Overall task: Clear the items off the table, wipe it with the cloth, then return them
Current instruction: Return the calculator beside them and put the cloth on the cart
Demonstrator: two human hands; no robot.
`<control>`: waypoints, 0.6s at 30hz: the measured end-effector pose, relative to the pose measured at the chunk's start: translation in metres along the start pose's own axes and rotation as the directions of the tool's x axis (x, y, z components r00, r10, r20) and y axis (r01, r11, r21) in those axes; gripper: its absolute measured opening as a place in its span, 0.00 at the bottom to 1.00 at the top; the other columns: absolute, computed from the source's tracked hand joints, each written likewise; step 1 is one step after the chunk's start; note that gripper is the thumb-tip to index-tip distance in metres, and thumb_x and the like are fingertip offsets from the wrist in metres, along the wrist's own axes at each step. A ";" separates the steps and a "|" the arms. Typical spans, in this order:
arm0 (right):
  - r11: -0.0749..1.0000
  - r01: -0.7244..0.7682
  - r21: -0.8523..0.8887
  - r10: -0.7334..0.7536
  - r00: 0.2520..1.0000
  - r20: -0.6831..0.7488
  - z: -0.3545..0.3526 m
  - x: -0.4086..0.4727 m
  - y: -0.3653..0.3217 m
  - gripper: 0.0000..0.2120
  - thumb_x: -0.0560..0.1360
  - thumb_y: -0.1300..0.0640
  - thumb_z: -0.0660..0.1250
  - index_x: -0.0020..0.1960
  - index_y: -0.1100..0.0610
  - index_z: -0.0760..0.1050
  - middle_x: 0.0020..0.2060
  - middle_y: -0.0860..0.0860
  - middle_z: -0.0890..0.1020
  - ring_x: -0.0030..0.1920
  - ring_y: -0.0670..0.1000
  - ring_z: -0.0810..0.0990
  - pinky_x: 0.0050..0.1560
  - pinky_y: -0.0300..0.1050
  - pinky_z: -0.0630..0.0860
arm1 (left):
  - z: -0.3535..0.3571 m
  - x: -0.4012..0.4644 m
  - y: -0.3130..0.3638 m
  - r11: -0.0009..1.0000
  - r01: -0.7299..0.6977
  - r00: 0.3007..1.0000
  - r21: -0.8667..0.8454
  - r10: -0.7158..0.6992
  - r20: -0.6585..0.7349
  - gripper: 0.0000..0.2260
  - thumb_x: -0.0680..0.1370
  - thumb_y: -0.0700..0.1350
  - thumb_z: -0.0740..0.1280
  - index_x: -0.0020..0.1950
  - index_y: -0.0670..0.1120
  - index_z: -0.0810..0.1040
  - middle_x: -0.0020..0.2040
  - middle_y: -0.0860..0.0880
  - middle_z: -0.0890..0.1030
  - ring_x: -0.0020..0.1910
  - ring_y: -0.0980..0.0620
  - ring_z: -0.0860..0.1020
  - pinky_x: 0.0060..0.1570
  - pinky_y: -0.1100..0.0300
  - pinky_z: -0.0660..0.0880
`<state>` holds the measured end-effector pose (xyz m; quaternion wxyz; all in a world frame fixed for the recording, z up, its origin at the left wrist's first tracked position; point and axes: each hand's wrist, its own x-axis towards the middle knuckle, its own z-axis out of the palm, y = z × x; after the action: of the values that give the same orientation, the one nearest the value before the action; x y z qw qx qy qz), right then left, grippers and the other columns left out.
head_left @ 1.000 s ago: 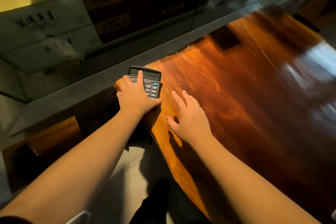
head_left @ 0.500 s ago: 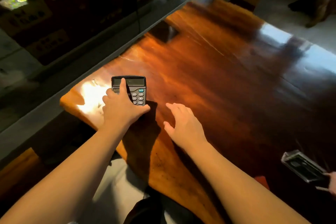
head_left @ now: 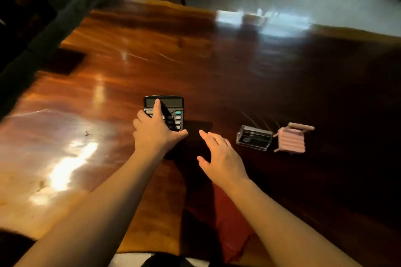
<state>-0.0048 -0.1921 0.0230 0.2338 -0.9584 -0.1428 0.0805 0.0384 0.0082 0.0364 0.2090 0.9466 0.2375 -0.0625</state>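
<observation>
No text could be read. The black plastic desk calculator (head_left: 167,110) on the glossy reddish wooden bench (head_left: 217,67) had a blank grey display, and the markings on its keys, the teal one included, were too blurred to make out.

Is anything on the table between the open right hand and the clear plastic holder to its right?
Nothing visible. The right hand hovers open over bare table, and the clear plastic holder sits just beyond its fingertips with only dark wood between. The pink miniature chair lies past the holder. The left hand rests on the calculator.
</observation>
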 end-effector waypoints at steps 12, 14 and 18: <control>0.979 -0.202 0.030 0.204 0.973 -0.104 -0.041 -0.046 0.113 0.37 0.75 0.47 0.72 0.79 0.45 0.58 0.73 0.50 0.70 0.72 0.52 0.68 0.63 0.50 0.75 | 0.081 -0.019 0.124 0.981 -0.147 0.984 0.125 0.133 0.115 0.56 0.60 0.73 0.73 0.80 0.57 0.49 0.73 0.36 0.62 0.69 0.33 0.64 0.60 0.38 0.71; 0.976 -0.215 0.030 0.217 0.970 -0.111 -0.041 -0.050 0.122 0.37 0.75 0.46 0.72 0.79 0.44 0.57 0.73 0.49 0.70 0.72 0.52 0.68 0.62 0.50 0.76 | 0.090 -0.022 0.130 0.980 -0.145 0.984 0.139 0.129 0.120 0.56 0.60 0.73 0.72 0.79 0.57 0.49 0.73 0.36 0.61 0.69 0.33 0.64 0.60 0.38 0.71; 0.974 -0.224 0.039 0.227 0.967 -0.116 -0.040 -0.056 0.133 0.37 0.75 0.47 0.73 0.78 0.44 0.57 0.72 0.49 0.70 0.72 0.51 0.69 0.61 0.49 0.78 | 0.104 -0.026 0.135 0.975 -0.142 0.986 0.169 0.123 0.116 0.55 0.60 0.72 0.72 0.79 0.57 0.50 0.73 0.36 0.61 0.68 0.33 0.64 0.59 0.37 0.71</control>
<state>-0.0173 -0.3392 0.0006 0.2434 -0.9685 -0.0176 0.0507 0.0780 -0.1550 -0.0025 0.1401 0.9705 0.1561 -0.1191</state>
